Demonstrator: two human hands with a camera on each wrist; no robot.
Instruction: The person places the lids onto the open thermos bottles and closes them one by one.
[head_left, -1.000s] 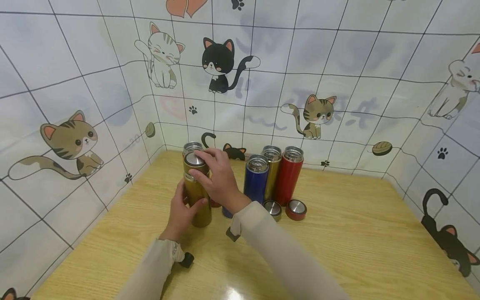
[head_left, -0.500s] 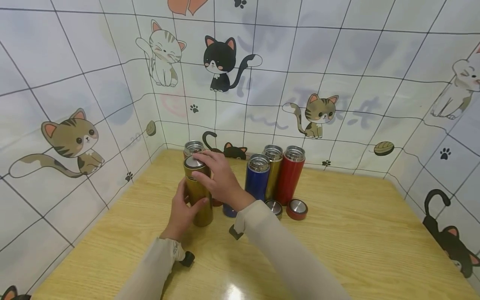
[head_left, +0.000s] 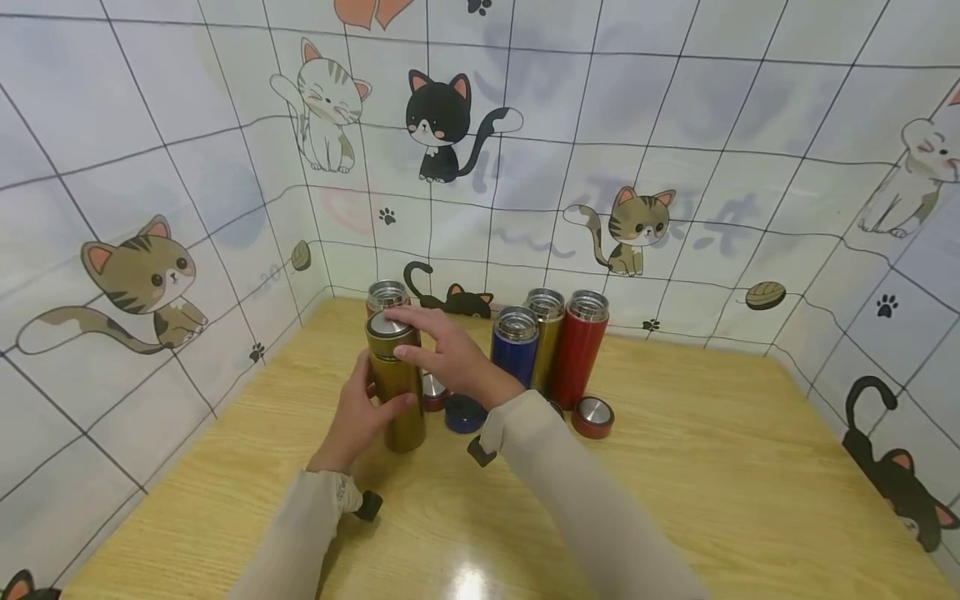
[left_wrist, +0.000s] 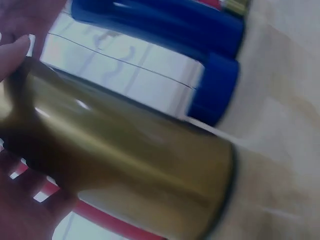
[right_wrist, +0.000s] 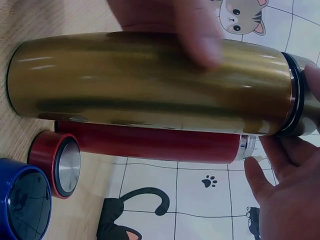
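Note:
A gold thermos bottle (head_left: 402, 408) stands upright on the table at the left of the group. My left hand (head_left: 356, 417) grips its body, thumb in front; in the right wrist view that thumb lies across the gold wall. On top sits a gold lid (head_left: 381, 340) with a steel disc, a thin seam between it and the body. The thumb and fingers of my right hand (head_left: 459, 358) hold this lid from its right side. Seen from the right wrist, the right hand (right_wrist: 295, 195) reaches around the lid end, where a dark ring (right_wrist: 296, 95) shows.
Behind the gold bottle stands an uncapped red bottle (head_left: 387, 294). To the right are uncapped blue (head_left: 513, 354), gold (head_left: 547, 310) and red (head_left: 581, 350) bottles. A blue lid (head_left: 463, 415) and two red lids, left (head_left: 433, 392) and right (head_left: 593, 417), lie in front.
The gold lid has come down from slightly above the bottle's mouth and now sits on it. My right hand has shifted a little to the right, uncovering the blue and left red lids.

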